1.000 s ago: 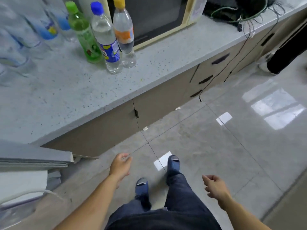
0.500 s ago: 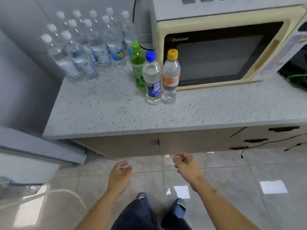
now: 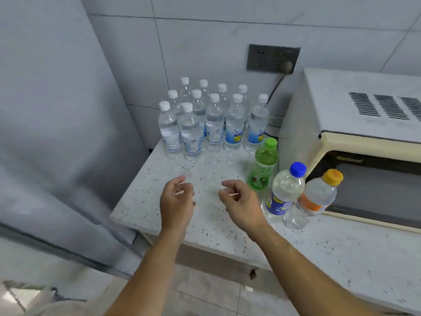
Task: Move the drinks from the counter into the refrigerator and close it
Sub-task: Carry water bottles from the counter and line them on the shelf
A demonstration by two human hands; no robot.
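Both my hands have risen from floor level and now hover over the speckled stone desk (image 3: 319,254). The left hand (image 3: 176,201) and right hand (image 3: 242,201) each keep a released grip, fingers loosely curled, holding nothing. Clear white-capped water bottles (image 3: 214,124) cluster at the tiled wall; green (image 3: 263,165), blue-capped (image 3: 283,190) and orange-capped (image 3: 313,199) bottles stand beside the cream microwave (image 3: 355,142). The blurred grey panel (image 3: 52,133) left is perhaps the refrigerator.
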